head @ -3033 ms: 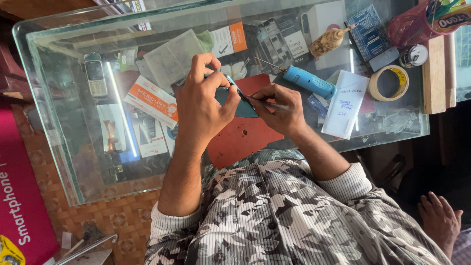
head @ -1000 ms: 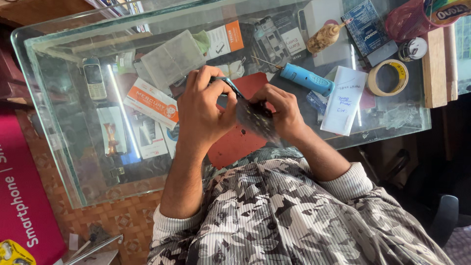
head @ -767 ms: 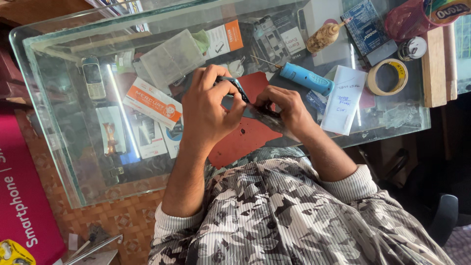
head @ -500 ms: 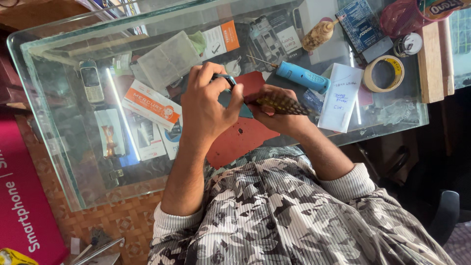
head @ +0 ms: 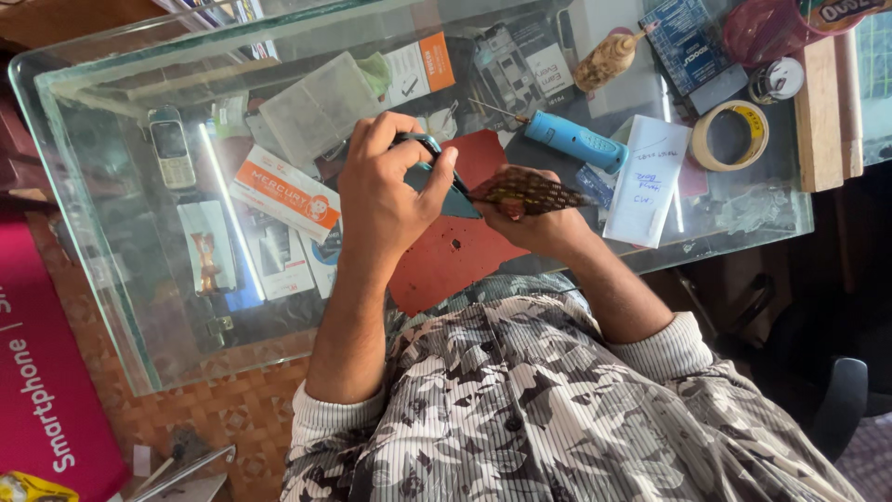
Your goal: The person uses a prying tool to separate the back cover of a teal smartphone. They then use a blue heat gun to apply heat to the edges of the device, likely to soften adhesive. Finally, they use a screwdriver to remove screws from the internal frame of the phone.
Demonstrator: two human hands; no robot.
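The small dark teal phone-like device (head: 437, 177) sits in the grip of your left hand (head: 386, 200), raised over the rust-red work mat (head: 446, 256) on the glass-topped display counter (head: 121, 279); its long axis runs roughly from upper left to lower right, with the lower end pointing at your right hand (head: 534, 218). Your left fingers are curled round the device's upper edge with the thumb pressed on its face, so that hand is clenched on it. Your right hand is closed on a brown patterned slim tool handle (head: 530, 191), which lies nearly level, its tip aimed left at the device's lower end and seeming to touch it there; the contact point is too small to confirm. So the device lies just left of your right fingers, with tool axis and device axis meeting at a shallow angle. Your left hand carries it, your right is the nearer free worker. Further out: a blue cylindrical power tool (head: 576, 141) lies right of the mat, just above your right hand, with a white handwritten paper slip (head: 646, 181) beside it. A roll of tan tape (head: 729, 135) rests near the right edge, well apart. A wooden-handled brush-like tool (head: 604, 58) sits at the top. Under the glass, an old grey keypad mobile phone (head: 170, 147) and an orange and white carton (head: 283, 192) lie to the left, well away from both hands.
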